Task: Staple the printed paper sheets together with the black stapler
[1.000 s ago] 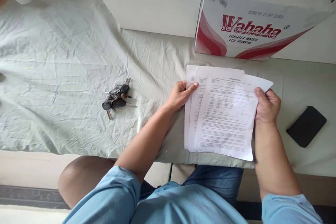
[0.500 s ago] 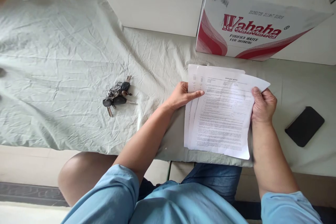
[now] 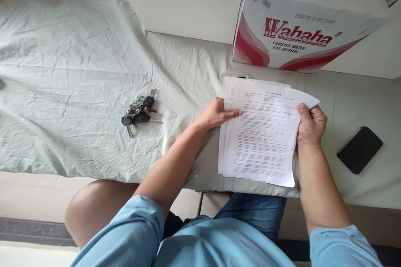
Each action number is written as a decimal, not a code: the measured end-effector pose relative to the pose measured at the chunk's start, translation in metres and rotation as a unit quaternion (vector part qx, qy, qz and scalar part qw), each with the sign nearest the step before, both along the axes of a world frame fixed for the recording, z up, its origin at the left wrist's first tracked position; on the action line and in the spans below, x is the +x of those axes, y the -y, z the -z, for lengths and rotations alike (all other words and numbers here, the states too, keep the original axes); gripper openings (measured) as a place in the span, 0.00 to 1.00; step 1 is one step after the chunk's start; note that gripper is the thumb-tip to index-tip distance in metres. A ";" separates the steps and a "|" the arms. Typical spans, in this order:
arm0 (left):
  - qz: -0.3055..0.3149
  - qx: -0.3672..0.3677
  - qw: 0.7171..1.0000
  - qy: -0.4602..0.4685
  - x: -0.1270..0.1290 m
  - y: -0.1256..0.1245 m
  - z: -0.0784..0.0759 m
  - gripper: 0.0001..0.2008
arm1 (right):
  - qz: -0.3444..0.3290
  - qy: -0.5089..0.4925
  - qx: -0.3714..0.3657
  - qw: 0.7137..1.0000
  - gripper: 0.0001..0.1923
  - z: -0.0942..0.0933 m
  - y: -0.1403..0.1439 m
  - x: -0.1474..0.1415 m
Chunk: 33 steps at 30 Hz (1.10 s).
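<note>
Left hand (image 3: 216,113) & right hand (image 3: 310,127) pinching papers (image 3: 263,137), both edges

Carton (image 3: 294,37) behind, phone (image 3: 359,150) right

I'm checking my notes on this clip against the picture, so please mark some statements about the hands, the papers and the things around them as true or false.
1. Both hands hold the stack of papers, the left hand at its left edge and the right hand at its right edge. True.
2. The bunch of keys lies on top of the papers. False: it lies on the wrinkled sheet, apart from the papers, beyond the left hand.
3. A black phone lies on the far side of the right hand from the papers. True.
4. The Wahaha box stands between the keys and the papers. False: it stands beyond the papers' top edge.
</note>
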<state>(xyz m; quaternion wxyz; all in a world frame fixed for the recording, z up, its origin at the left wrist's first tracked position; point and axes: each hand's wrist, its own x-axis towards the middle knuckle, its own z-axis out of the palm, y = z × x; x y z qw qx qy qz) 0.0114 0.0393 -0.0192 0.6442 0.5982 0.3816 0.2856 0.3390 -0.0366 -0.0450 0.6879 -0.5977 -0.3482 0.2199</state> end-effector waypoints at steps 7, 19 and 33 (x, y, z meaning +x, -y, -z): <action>-0.055 -0.045 0.995 0.076 0.002 0.000 0.009 0.32 | -0.024 -0.010 0.010 1.000 0.25 0.005 -0.001 0.001; -0.341 -0.096 0.888 0.294 0.006 -0.017 0.015 0.37 | -0.303 -0.131 -0.108 0.938 0.43 -0.015 0.009 0.009; -0.210 -0.018 0.930 0.300 -0.016 -0.024 0.011 0.34 | -0.155 0.140 0.115 0.971 0.25 -0.069 0.017 -0.004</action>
